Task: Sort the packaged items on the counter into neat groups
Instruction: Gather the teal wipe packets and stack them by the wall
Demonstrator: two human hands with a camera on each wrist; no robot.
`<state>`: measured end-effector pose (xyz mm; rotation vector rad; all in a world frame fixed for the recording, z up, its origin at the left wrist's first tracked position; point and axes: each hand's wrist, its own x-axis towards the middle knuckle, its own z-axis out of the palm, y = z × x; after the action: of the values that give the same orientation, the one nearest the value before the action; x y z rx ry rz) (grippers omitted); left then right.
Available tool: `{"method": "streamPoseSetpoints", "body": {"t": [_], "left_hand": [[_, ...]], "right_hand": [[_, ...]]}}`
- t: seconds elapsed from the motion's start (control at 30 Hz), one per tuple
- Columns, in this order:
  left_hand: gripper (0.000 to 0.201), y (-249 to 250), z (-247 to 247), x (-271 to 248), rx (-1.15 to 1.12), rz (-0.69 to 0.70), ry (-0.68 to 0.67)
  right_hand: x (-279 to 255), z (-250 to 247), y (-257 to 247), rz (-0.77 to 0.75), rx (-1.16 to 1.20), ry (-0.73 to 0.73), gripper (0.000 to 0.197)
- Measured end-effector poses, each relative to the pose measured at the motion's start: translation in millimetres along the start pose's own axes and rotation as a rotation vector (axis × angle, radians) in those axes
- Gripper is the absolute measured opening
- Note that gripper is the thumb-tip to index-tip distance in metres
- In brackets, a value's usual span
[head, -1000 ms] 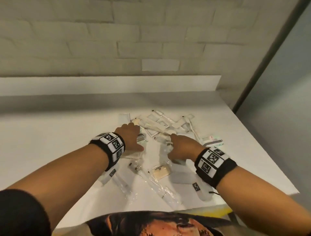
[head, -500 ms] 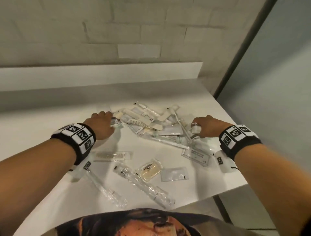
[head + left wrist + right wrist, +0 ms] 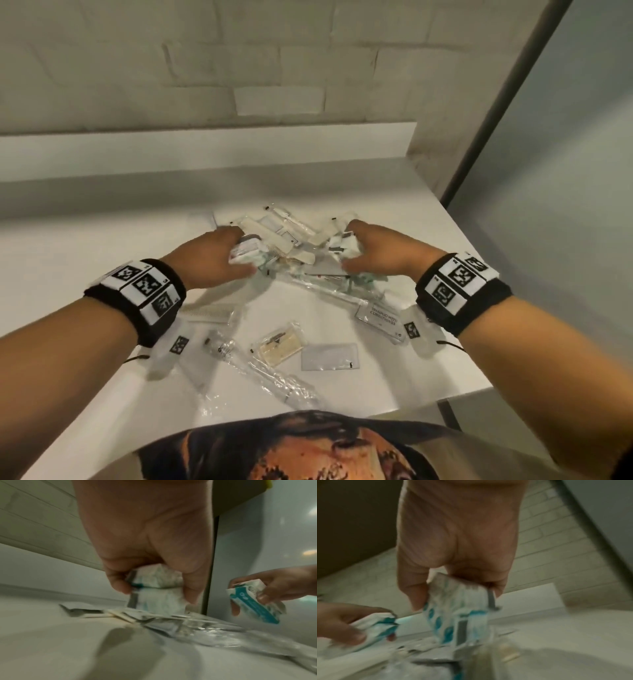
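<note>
A loose pile of clear-wrapped packets (image 3: 294, 246) lies mid-counter. My left hand (image 3: 219, 260) grips white-and-teal packets (image 3: 245, 255) at the pile's left side; the left wrist view shows two of these packets (image 3: 157, 588) stacked between thumb and fingers of that hand (image 3: 150, 555). My right hand (image 3: 373, 250) grips another white-and-teal packet (image 3: 342, 246) at the pile's right side, and this packet (image 3: 460, 608) hangs from that hand (image 3: 457, 555) in the right wrist view. Both hands hold their packets just above the pile.
Nearer me on the white counter (image 3: 85, 240) lie a comb packet (image 3: 209, 313), a soap packet (image 3: 279, 346), a flat clear sachet (image 3: 329, 356), a shampoo sachet (image 3: 380, 317) and long toothbrush wrappers (image 3: 270, 377). The counter's right edge (image 3: 479, 301) drops off; a wall ledge (image 3: 205, 147) runs behind.
Both hands have closed in on the pile from its two sides and each has taken hold of white-and-teal packets. The head view has tilted a little.
</note>
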<state>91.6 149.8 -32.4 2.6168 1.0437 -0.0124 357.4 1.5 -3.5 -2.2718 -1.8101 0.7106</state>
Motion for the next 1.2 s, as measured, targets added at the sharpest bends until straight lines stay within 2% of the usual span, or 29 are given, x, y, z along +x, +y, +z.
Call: {"method": "streamPoseSetpoints", "body": {"t": [0.07, 0.23, 0.33, 0.43, 0.5, 0.67, 0.73, 0.8, 0.9, 0.93, 1.0, 1.1, 1.2], "left_hand": [[0.048, 22.1, -1.3, -0.4, -0.047, 0.087, -0.110], [0.057, 83.3, 13.8, 20.5, -0.060, 0.215, -0.236], [0.061, 106.3, 27.7, 41.2, 0.015, 0.222, -0.182], [0.055, 117.8, 35.8, 59.3, 0.154, 0.112, -0.075], [0.058, 123.3, 37.2, 67.5, 0.189, 0.068, -0.055], [0.079, 131.2, 41.8, 75.3, 0.200, 0.153, -0.199], [0.083, 134.0, 42.3, 73.6, 0.207, 0.161, -0.202], [0.079, 137.0, 42.8, 70.6, 0.210, 0.176, -0.140], [0.070, 140.1, 41.5, 65.3, 0.192, 0.205, 0.042], [0.067, 140.1, 39.3, 63.1, 0.163, 0.202, 0.057], [0.060, 138.5, 35.8, 59.1, 0.157, 0.201, -0.007], [0.056, 135.9, 34.6, 55.8, 0.272, 0.211, -0.076], [0.061, 135.2, 33.4, 57.1, 0.293, 0.193, -0.097]], "right_hand": [[6.3, 6.0, -9.1, -0.017, -0.021, -0.106, 0.054], [13.5, -5.5, 10.6, 0.131, 0.121, 0.051, 0.058], [7.6, -8.4, 20.8, 0.171, 0.198, 0.101, 0.051], [-1.2, -6.2, 28.2, 0.188, 0.200, 0.105, 0.047], [-8.7, -3.7, 32.8, 0.185, 0.189, 0.098, 0.048], [-32.6, -3.8, 34.0, 0.140, 0.182, 0.066, 0.049], [-40.8, -4.7, 31.6, 0.102, 0.187, 0.024, 0.049], [-48.4, -4.8, 28.9, 0.060, 0.175, -0.020, 0.049], [-58.3, -3.3, 28.4, 0.015, 0.119, -0.055, 0.048], [-59.9, -2.6, 29.7, 0.005, 0.096, -0.070, 0.048], [-63.0, -1.1, 32.2, -0.015, 0.077, -0.142, 0.047], [-59.6, 4.2, 35.9, -0.025, 0.082, -0.253, 0.046], [-52.9, 8.4, 36.2, 0.017, 0.037, -0.249, 0.047]]}}
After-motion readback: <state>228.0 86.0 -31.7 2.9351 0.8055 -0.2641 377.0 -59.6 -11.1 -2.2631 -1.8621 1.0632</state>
